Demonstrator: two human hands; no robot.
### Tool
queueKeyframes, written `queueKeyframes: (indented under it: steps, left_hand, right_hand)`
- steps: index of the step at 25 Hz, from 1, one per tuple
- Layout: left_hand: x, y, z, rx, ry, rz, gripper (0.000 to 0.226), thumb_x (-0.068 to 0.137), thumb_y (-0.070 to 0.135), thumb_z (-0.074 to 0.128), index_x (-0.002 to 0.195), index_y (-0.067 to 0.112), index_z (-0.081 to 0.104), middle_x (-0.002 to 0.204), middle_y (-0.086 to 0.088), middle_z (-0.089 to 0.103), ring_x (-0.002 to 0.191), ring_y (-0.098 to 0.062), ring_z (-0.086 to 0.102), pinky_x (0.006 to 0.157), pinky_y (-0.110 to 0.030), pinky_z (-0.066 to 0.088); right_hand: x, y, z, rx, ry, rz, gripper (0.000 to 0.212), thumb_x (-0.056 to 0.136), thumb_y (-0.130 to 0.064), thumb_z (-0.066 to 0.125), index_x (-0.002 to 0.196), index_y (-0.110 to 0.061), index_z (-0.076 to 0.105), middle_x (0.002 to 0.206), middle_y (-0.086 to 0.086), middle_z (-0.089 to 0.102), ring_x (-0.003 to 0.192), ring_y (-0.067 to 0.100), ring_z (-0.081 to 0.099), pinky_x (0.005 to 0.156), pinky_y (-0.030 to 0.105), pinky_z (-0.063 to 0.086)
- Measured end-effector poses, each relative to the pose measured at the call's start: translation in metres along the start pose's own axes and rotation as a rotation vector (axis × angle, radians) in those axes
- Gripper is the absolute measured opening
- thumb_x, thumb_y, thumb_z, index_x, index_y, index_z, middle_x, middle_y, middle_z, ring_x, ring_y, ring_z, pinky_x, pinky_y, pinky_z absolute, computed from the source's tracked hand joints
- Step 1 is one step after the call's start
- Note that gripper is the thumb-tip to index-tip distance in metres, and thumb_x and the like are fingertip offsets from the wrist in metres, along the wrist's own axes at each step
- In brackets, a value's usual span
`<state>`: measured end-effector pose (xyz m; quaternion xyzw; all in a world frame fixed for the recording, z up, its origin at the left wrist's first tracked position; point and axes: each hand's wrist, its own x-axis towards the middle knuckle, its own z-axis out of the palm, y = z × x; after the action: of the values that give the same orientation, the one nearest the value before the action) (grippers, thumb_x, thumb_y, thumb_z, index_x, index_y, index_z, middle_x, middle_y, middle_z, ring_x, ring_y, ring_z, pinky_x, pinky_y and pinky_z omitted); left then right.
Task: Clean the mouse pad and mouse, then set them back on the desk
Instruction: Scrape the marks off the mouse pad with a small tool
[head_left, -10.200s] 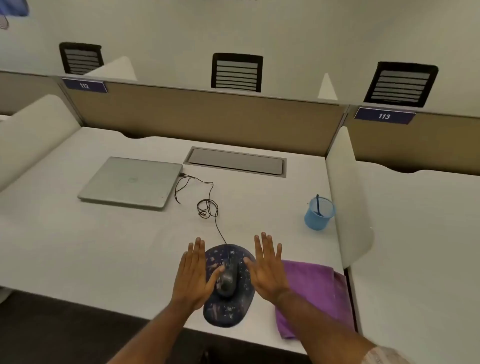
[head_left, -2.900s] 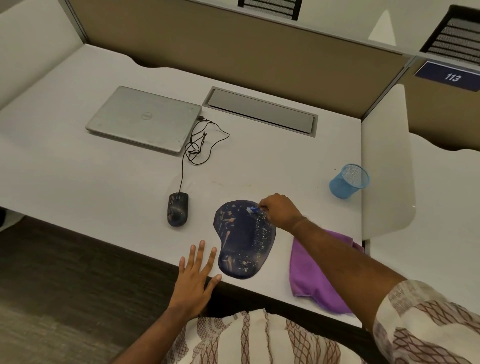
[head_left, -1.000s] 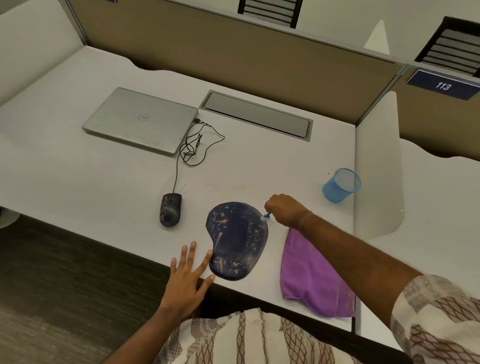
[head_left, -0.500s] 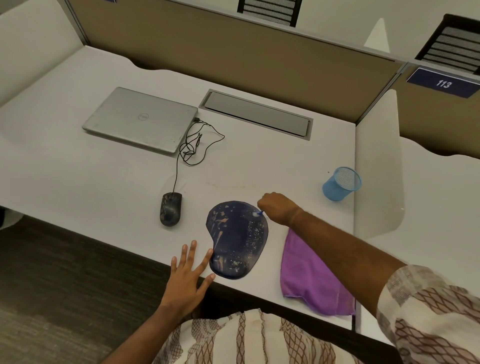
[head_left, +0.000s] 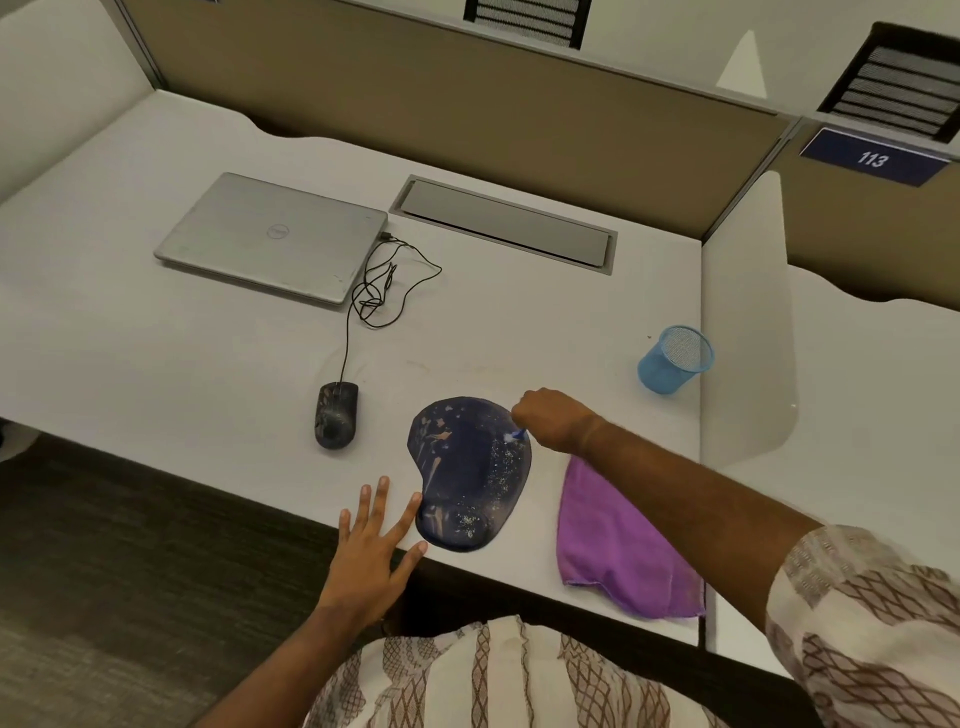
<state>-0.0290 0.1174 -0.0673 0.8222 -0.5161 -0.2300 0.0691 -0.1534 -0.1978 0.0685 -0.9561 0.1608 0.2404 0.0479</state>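
A dark blue mouse pad (head_left: 462, 467) with a wrist rest lies near the desk's front edge, speckled with pale crumbs on its right half. My right hand (head_left: 550, 418) is curled around a small blue brush (head_left: 517, 434), whose tip touches the pad's upper right edge. My left hand (head_left: 376, 545) lies flat with fingers spread on the desk edge, its thumb and forefinger against the pad's lower left. The dark wired mouse (head_left: 336, 414) sits on the desk left of the pad. A purple cloth (head_left: 613, 545) lies right of the pad.
A shut silver laptop (head_left: 270, 236) lies at the back left, the mouse cable (head_left: 382, 291) coiled beside it. A grey cable hatch (head_left: 504, 223) is set in the desk. A blue mesh cup (head_left: 675, 358) stands by the white side divider (head_left: 748, 332).
My right hand shifts the brush in small strokes along the pad's upper right edge. My left hand, the pad and the mouse stay where they were.
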Motion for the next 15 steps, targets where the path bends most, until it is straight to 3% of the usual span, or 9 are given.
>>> queueKeyframes:
  steps: [4, 8, 15]
  left_hand:
    - [0.000, -0.001, 0.000, -0.001, -0.005, 0.000, 0.070, 0.096, 0.075, 0.012, 0.158, 0.052, -0.011, 0.167, 0.002, -0.031, 0.153, -0.023, -0.032, 0.122, -0.050, -0.016]
    - [0.000, 0.000, 0.001, -0.005, -0.010, 0.001, 0.070, 0.096, 0.076, 0.011, 0.157, 0.052, -0.012, 0.167, 0.002, -0.032, 0.153, -0.023, -0.032, 0.122, -0.050, -0.017]
    - [-0.001, 0.000, 0.000, -0.004, -0.009, -0.002, 0.070, 0.095, 0.076, 0.010, 0.157, 0.053, -0.013, 0.166, 0.003, -0.033, 0.152, -0.022, -0.033, 0.122, -0.049, -0.018]
  right_hand:
    - [-0.002, 0.007, -0.009, 0.032, 0.058, 0.029, 0.018, 0.092, -0.006, 0.056, 0.104, -0.004, 0.069, 0.104, 0.015, 0.066, 0.093, 0.031, 0.064, 0.077, 0.036, 0.048]
    - [0.007, -0.015, -0.004, 0.088, 0.060, 0.015, 0.018, 0.093, -0.019, 0.060, 0.093, -0.004, 0.071, 0.092, 0.014, 0.066, 0.080, 0.028, 0.061, 0.066, 0.034, 0.044]
    - [-0.010, 0.001, 0.000, -0.042, -0.032, 0.015, 0.017, 0.095, -0.010, 0.056, 0.106, -0.001, 0.065, 0.108, 0.017, 0.065, 0.095, 0.031, 0.064, 0.071, 0.033, 0.042]
